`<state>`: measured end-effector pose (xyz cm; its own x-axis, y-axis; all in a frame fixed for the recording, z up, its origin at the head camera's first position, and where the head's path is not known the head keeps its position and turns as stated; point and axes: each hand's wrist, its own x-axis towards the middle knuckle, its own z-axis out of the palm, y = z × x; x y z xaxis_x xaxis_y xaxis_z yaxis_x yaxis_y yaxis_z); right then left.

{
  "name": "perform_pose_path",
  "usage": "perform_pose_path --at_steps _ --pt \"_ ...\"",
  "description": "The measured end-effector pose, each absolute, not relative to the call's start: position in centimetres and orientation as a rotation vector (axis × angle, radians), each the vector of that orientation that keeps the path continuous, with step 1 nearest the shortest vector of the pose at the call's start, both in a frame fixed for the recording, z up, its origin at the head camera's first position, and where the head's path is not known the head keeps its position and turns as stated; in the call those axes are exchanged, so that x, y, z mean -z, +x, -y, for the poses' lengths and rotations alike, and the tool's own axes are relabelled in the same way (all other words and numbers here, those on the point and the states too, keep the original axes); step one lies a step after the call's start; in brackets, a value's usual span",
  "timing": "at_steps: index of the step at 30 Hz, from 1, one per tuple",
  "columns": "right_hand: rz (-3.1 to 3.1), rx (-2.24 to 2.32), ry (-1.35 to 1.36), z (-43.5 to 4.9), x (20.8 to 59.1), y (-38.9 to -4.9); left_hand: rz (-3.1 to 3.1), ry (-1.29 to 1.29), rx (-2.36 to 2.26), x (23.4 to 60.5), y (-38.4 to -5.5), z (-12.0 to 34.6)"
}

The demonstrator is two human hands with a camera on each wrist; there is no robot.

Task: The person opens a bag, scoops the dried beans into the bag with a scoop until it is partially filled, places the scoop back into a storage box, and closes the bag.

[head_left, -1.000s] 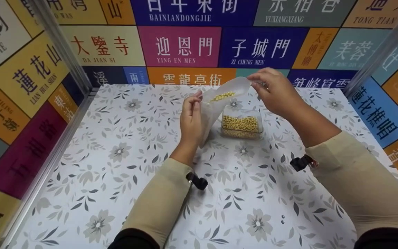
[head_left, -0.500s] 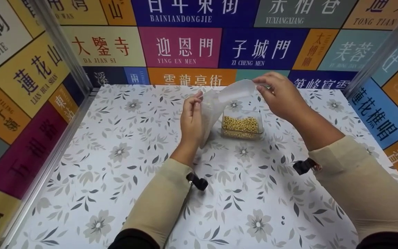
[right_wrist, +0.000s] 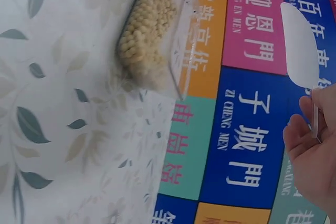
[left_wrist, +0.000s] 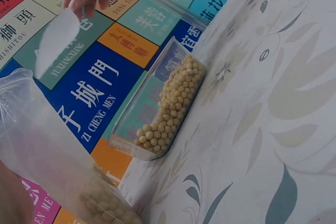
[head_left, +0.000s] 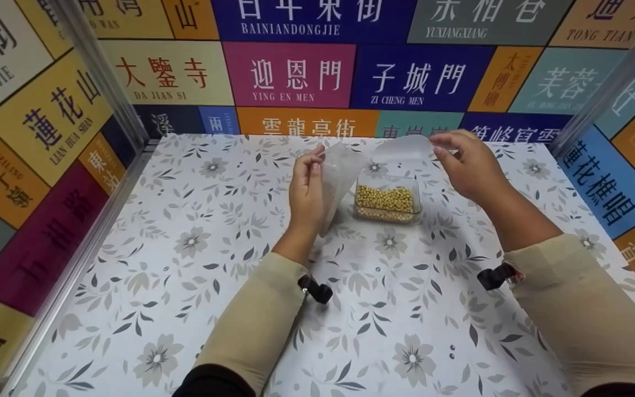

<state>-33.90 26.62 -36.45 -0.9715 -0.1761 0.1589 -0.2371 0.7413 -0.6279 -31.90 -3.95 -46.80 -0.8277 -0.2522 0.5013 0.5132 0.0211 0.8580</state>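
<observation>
**White scoop [head_left: 404,149] hung near a clear plastic bag [head_left: 345,171] of beans [left_wrist: 105,208]**

A person's hands were well apart, each occupied. The left hand [head_left: 305,193] was wrapped around the bag's side; the right hand [head_left: 469,165] pinched the scoop's thin handle between thumb and fingers. The scoop, smooth and round-ended, was in the air between the hands, toward the far edge of the flower-patterned desk [head_left: 229,325]. The bag was tilted and cloudy, with round beans low inside; whether it touched the desk could not be told. The left hand hid part of it from the head camera. Just beside the bag, a clear rectangular container [left_wrist: 126,129] stood on the desk, its yellow beans [head_left: 385,199] below the rim. Black devices [head_left: 315,289] sat at both beige cuffs [head_left: 287,270]. Behind rose a wall [head_left: 290,77] of coloured panels bearing Chinese characters.
</observation>
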Motion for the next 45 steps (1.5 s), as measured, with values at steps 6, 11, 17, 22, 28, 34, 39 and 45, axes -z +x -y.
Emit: perform_pose_path --at_steps 6,11,17,22,28,34,39,45 --pt "2.891 -1.067 0.256 -28.1 38.8 -34.7 1.765 -0.256 1.874 46.8 -31.8 3.9" --pt "2.912 -1.069 0.224 -28.9 40.6 -34.9 1.752 -0.255 1.889 46.8 -31.9 3.8" --pt "2.922 -1.098 0.269 -29.3 42.5 -34.7 1.757 -0.249 1.873 46.9 -31.9 3.9" --pt "2.951 -1.069 0.300 -29.2 43.7 -34.5 1.774 -0.250 1.848 46.9 -31.9 4.0" --pt "2.954 -1.023 0.350 -29.1 44.7 -34.4 1.783 -0.242 1.851 46.9 -31.9 4.0" --pt "2.961 -0.912 0.401 -28.4 44.8 -34.3 1.782 -0.226 1.846 46.9 -32.0 3.9" --pt "2.989 -0.811 0.446 -27.9 44.8 -34.2 1.786 -0.227 1.847 46.8 -31.9 4.0" --pt "2.990 -0.790 0.486 -27.5 45.2 -34.3 1.806 -0.209 1.840 46.7 -31.8 3.9"
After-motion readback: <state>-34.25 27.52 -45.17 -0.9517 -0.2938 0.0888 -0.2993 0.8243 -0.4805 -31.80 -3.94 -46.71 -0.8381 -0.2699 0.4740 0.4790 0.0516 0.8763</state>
